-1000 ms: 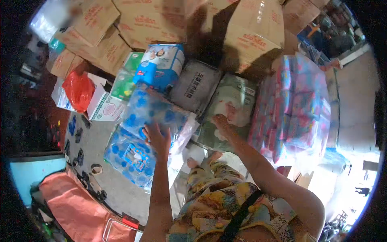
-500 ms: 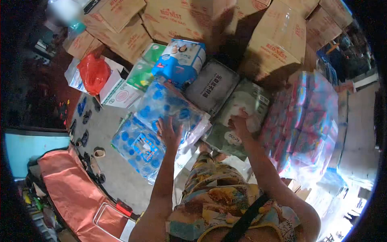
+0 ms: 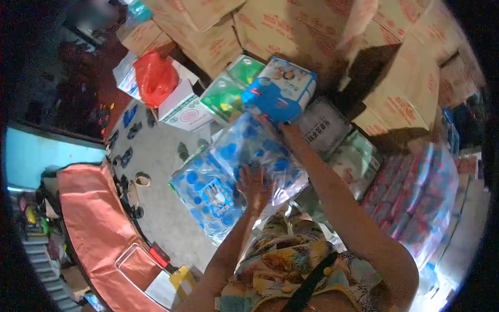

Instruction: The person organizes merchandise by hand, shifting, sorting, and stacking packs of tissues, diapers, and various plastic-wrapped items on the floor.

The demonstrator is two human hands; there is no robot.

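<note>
A clear plastic-wrapped pack with blue round spots (image 3: 236, 140) lies in front of me. Its near-left part carries a blue-and-orange printed label (image 3: 217, 197). My left hand (image 3: 254, 186) rests on top of the wrapping with its fingers spread. My right hand (image 3: 280, 125) reaches across to the pack's far edge, beside a blue-and-white package (image 3: 283, 88). That hand's fingers are dim and partly hidden, so their grip does not show. A grey package with dark lettering (image 3: 325, 127) and a green package (image 3: 356, 158) sit to the right, partly behind my right arm.
Cardboard boxes (image 3: 291, 31) stack up at the back. Green-and-white boxes (image 3: 221, 96) and a red plastic bag (image 3: 156, 78) stand at the back left. A large pink wrapped bundle (image 3: 416, 197) is on the right. Shoes (image 3: 132, 195) line the floor near an orange cover (image 3: 93, 213).
My right hand has left the green package and moved left and away to the spotted pack's far edge. My left hand stays on the pack. The whole view has shifted.
</note>
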